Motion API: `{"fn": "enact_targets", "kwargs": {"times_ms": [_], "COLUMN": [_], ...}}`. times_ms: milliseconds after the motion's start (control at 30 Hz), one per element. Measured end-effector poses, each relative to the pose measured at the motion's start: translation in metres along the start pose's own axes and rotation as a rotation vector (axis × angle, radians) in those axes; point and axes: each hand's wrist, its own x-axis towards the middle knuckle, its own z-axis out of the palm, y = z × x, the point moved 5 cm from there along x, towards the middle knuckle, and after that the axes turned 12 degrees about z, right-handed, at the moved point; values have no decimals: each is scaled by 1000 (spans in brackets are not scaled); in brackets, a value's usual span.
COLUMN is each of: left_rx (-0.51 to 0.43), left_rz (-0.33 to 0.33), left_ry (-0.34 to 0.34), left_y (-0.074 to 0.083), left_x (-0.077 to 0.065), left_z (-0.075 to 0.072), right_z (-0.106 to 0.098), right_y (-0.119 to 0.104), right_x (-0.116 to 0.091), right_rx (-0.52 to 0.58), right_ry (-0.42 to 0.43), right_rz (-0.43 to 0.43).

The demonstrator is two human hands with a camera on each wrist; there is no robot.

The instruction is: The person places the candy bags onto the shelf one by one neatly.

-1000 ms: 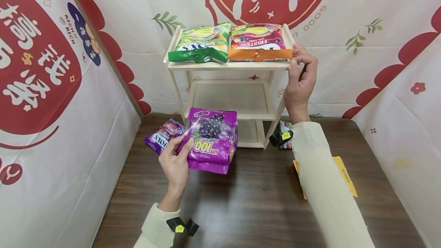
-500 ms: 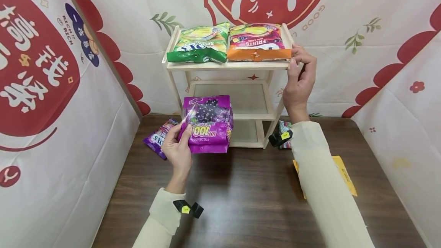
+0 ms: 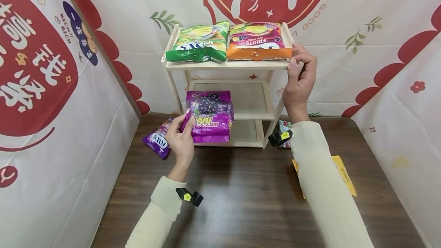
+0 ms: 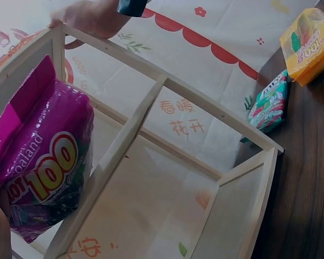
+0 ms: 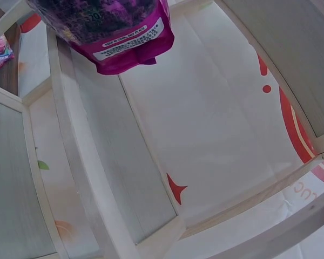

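Observation:
My left hand (image 3: 180, 141) pinches the left edge of a purple Lot 100 candy bag (image 3: 211, 119), thumb on its front. A bunch of dark berries is printed on it. The bag is at the front of the middle tier (image 3: 249, 100) of a pale wooden shelf rack (image 3: 255, 65). In the right wrist view the bag (image 5: 116, 32) reaches in over that tier. My right hand (image 3: 299, 81) grips the rack's top right corner. Beside it on the top tier lie an orange-edged Fruits candy bag (image 3: 256, 41) and a green candy bag (image 3: 200, 43).
A purple Fox's bag (image 3: 158, 141) lies on the wooden table (image 3: 241, 194) left of the rack. To the right are a teal bag (image 4: 270, 102) and a yellow bag (image 4: 310, 48), partly hidden by my right arm in the head view. Printed cloth walls (image 3: 372, 60) enclose three sides.
My left hand has carried the purple candy bag up and forward to the middle tier. The right hand has stayed on the rack's corner.

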Motion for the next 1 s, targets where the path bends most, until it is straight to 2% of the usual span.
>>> {"fn": "enact_targets", "kwargs": {"times_ms": [267,433,700,1000], "left_rx": [27,58,104,141], "left_rz": [-35,-48,-24,-12], "left_ry": [25,-4,-53,-56], "left_y": [-8,-12,11,11], "left_x": [10,16,24,27], "left_z": [5,11,26,28], "right_z": [3,0,-1,-1], "right_y": [-1,-1,0,-2], "right_x": [0,-1,0,0], "right_rx": [-9,-19,-2,-1], "right_ry": [-5,2,-5,-1], "right_rz": [-5,0,-3,4]}}
